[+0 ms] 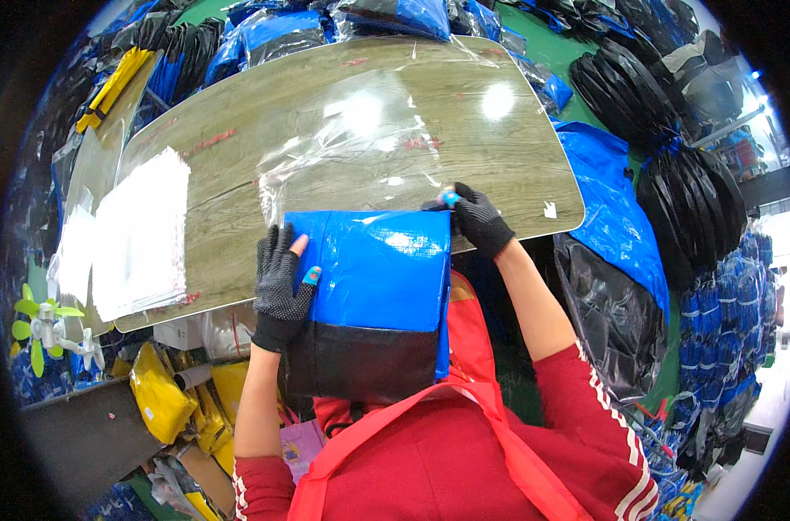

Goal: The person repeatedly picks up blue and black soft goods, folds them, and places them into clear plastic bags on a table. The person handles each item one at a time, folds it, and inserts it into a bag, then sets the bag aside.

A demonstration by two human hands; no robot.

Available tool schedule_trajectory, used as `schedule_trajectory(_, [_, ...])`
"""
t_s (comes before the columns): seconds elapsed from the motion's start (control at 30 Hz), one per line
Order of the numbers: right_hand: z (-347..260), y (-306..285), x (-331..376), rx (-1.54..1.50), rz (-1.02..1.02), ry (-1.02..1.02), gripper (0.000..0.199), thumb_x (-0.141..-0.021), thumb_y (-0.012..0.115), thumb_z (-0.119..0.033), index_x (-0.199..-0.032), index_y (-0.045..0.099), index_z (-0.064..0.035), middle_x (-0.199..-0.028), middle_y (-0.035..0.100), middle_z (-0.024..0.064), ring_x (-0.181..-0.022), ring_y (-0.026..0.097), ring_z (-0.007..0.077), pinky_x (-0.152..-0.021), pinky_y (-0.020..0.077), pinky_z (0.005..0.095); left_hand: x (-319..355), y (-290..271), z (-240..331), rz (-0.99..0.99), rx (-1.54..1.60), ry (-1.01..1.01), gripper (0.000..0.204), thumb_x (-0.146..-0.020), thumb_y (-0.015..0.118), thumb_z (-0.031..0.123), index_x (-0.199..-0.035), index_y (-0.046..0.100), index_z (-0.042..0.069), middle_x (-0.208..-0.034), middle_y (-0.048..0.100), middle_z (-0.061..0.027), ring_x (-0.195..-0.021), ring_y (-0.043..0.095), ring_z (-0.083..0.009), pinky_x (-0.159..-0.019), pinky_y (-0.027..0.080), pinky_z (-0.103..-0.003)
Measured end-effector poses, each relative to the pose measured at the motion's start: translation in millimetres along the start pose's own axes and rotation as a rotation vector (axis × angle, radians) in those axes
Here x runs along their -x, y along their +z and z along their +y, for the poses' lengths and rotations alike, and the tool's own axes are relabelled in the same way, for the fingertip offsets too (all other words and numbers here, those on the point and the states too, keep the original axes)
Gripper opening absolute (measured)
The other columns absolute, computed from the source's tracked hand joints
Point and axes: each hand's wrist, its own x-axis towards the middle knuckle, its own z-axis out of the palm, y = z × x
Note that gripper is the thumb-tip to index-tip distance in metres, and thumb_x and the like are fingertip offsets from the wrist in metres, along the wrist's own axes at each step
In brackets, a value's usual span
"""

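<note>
Two black knit gloves [275, 300] with pale dots cover our hands. Our left hand [282, 282] lies along the left edge of a folded, rectangular blue-and-black plastic bundle [373, 278], thumb on its face; whether it clamps the edge, we cannot tell. Our right hand [480, 219] curls at the bundle's far right corner; we cannot tell whether it pinches anything. Beyond our grip, clear crinkled plastic film [343, 156] lies on a wood-grained table [225, 195], with flat white sheets [143, 234] left of our left hand.
</note>
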Motion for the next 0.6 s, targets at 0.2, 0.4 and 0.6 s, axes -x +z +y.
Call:
schedule_trajectory(0.2, [-2,-5,32,-0.063,-0.142,0.075,0.027,-0.092,0.063,-0.032,-0.096,0.064,-0.0047,-0.084,0.062,0.0005,-0.077,0.057,0.0099,-0.066,0.0473,0.0275,-1,18,-28,0.191,0.948,-0.746,0.072,-0.091,0.062,0.032,-0.147,0.027,0.004,-0.151,0.030,-0.0198,-0.135,0.036,-0.0285,-0.109,0.033,-0.038])
schedule_trajectory(0.4, [25,26,57,0.683,0.290,-0.383,0.041,-0.093,0.054,-0.040,-0.090,0.065,-0.0001,-0.075,0.062,0.0249,-0.072,0.063,0.0423,-0.061,0.0483,0.0465,-20,4,-61,-0.155,1.050,-0.798,0.051,-0.090,0.064,0.036,-0.125,0.056,0.000,-0.109,0.064,-0.0091,-0.096,0.059,-0.0166,-0.084,0.046,-0.029])
schedule_trajectory(0.6, [24,10,91,0.757,-0.166,-0.054,0.039,-0.092,0.060,-0.031,-0.116,0.063,-0.0015,-0.101,0.068,0.0210,-0.093,0.068,0.0310,-0.083,0.0520,0.0363,-18,-1,-40,-0.160,1.191,-0.745,0.054,-0.088,0.065,0.031,-0.133,0.051,0.003,-0.119,0.061,-0.0108,-0.101,0.060,-0.0183,-0.090,0.047,-0.031])
